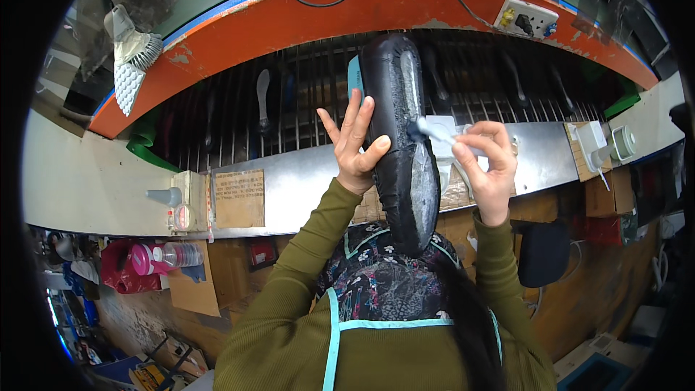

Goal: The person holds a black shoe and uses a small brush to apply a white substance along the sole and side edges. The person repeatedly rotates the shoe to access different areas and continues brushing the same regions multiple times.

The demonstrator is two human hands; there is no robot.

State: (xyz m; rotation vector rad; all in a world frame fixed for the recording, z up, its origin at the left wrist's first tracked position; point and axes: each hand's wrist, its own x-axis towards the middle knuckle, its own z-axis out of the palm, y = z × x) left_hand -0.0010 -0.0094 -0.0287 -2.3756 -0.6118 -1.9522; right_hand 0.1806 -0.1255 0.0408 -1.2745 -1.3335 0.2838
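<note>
A long black shoe-like piece with a shiny, wrinkled surface stands lengthwise before me, its near end at my apron. Rough grey-white strips run along its right side. My left hand lies against its left side, fingers spread and thumb touching the black surface. In my right hand a small brush with a pale handle is pinched between thumb and fingers. Its dark tip meets the right side of the piece about midway. A teal sheet shows partly behind the far left side.
Beyond the metal ledge, a rack of thin rods holds several dark pieces. An orange beam crosses behind, with a socket at right. A grey nozzle-shaped object stands left; a pale green roll is at right.
</note>
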